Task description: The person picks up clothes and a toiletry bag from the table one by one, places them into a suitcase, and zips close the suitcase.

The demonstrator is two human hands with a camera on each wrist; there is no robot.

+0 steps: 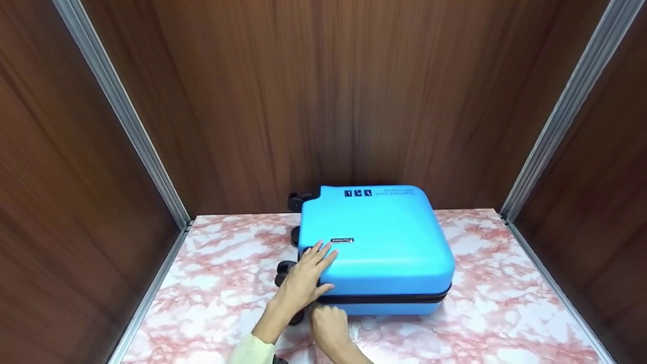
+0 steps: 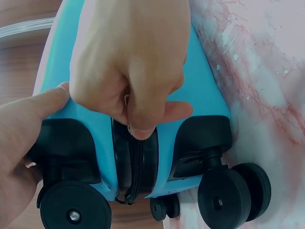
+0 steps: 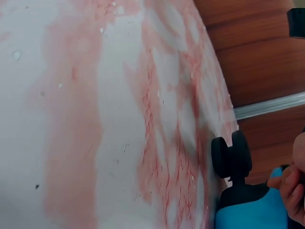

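A blue hard-shell suitcase [image 1: 384,222] lies flat, its wheels pointing left in the head view. My left hand [image 1: 303,278] rests with spread fingers on its upper shell at the wheel end, near a small black label [image 1: 342,240]. Below it, my right hand [image 1: 329,326] is at the front corner by the black zipper band [image 1: 389,299]. In the left wrist view, curled right fingers [image 2: 143,100] pinch the zipper pull, mostly hidden by them, on the black zipper [image 2: 136,162] between two wheel mounts. Only part of the right hand [image 3: 293,188] enters the right wrist view.
Black wheels [image 2: 224,198] stick out from the suitcase end, close to both hands. The pink-and-white marbled tabletop [image 1: 217,283] is bounded by wood-grain panels [image 1: 323,101] at the back and sides, with metal strips [image 1: 561,106] along the corners.
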